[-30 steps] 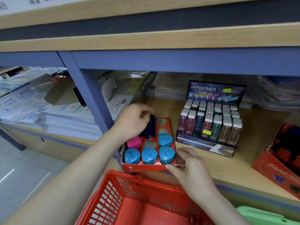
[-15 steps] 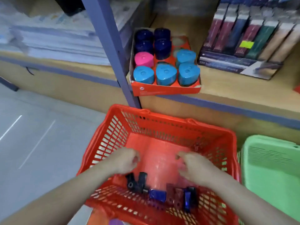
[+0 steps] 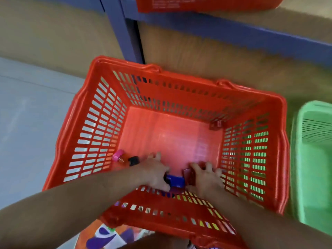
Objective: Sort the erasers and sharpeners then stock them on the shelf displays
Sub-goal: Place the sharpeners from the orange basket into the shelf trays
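Two hands are down in the red basket (image 3: 84,123) and we're fishing for the next sharpeners to sort, so here's the tour going left to right.

Well out to the left of the left hand (image 3: 156,169), tucked against the basket's near-left wall, sits a pink sharpener (image 3: 118,155) with a rounded, glossy plastic look. A black sharpener (image 3: 133,160) that's chunkier and more matte sits just beside it, between the pink one and that hand. Our guess is they slid into the corner because the basket floor is smooth moulded plastic.

The left hand lies low on the basket floor with its fingertips pointing away from us. A blue sharpener (image 3: 175,180), boxy and shiny, touches its thumb side. Honestly we can't tell if the hand is pinching it or just resting against it, it's too blurry.

Right of the blue one, a dark red sharpener (image 3: 188,174) lies under the fingertips of the right hand (image 3: 206,178). That hand is spread, fingers splayed and pressing down. We read that as raking the loose pieces together rather than picking one out.

Far beyond the right hand, in the basket's back right corner, there's one small red piece (image 3: 217,124), and we can't say what it is.

The slotted walls let a green basket (image 3: 312,159) show through, well off to the right of that hand. The shelf (image 3: 233,27) where all this ends up is up past both hands.
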{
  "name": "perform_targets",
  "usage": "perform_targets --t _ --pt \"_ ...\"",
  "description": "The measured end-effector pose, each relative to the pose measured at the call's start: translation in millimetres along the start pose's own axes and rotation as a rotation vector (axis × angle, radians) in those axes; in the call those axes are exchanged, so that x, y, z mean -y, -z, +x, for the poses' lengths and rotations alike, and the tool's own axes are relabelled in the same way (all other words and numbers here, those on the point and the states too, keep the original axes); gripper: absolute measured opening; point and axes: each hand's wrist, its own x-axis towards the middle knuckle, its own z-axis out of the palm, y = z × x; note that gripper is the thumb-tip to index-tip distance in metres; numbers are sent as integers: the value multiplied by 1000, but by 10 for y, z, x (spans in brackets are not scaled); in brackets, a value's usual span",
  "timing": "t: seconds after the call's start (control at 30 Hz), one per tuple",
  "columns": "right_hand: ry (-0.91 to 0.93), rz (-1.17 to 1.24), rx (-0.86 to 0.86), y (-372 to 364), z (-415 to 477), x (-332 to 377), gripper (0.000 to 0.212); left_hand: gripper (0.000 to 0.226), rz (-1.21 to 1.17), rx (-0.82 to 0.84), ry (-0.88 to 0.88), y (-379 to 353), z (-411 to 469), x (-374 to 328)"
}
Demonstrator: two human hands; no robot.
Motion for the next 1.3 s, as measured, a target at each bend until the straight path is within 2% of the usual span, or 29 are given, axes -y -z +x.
perform_targets --t 0.13,0.23,0.4,0.53,0.63,0.7,0.77,0.87,0.93,0.97,1.07,1.1,1.2,1.3 --pt "28 120 -86 -119 55 69 76 46 -4 -159 -98 -6 46 -20" --pt "61 365 -146 -144 66 182 66 37 23 -325 -161 20 112 74" --pt "58 1029 -70 88 89 376 31 58 127 -255 -92 -28 176 174" --pt "-7 1329 16 179 94 297 32 56 156 -266 -68 35 180 204" --pt "2 1459 70 238 51 261 38 49 104 -343 0 57 164 328" --pt "1 1507 98 299 1 247 50 49 15 -400 79 73 170 424" --pt "-13 1542 138 343 -50 219 55 49 -178 -487 124 141 164 490" --pt "26 1572 202 487 -133 222 44 42 -771 -619 111 353 53 520" --pt "103 1511 227 616 -195 257 35 38 -1222 -648 -7 525 -113 485" --pt "150 1452 234 693 -238 282 35 38 -1340 -674 -57 600 -211 456" --pt "273 1204 211 862 -332 362 53 42 -1389 -778 -155 799 -451 360" --pt "297 1174 199 899 -364 406 51 44 -1403 -799 -175 856 -512 318" --pt "333 1379 218 989 -447 521 25 46 -1386 -838 -212 1008 -641 151" --pt "369 1528 246 1065 -584 558 30 45 -1468 -867 -246 1077 -801 -18"
